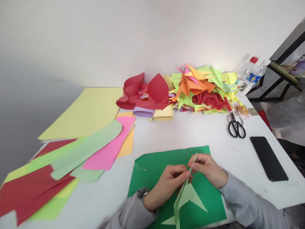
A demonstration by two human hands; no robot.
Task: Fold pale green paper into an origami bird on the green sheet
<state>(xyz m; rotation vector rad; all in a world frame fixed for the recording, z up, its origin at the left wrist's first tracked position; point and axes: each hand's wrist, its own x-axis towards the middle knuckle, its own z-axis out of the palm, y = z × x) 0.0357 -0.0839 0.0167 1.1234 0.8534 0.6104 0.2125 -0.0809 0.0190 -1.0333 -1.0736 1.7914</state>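
A pale green folded paper figure [187,197] with pointed flaps is held over a dark green sheet [152,165] near the table's front edge. My left hand [166,183] pinches its narrow upper part between thumb and fingers. Just to the right, my right hand [208,168] grips the same thin strip close to its pointed tip, thumb against fingers. The two hands nearly touch. The figure's wider flaps spread out below them, and its lowest part runs out of view.
Coloured paper strips [105,156] and a large yellow sheet [88,111] lie at the left. Curled red paper [158,89] and a folded-paper pile [197,86] stand at the back. Scissors [236,127], a black phone [269,159] and plastic bottles [254,76] are at the right.
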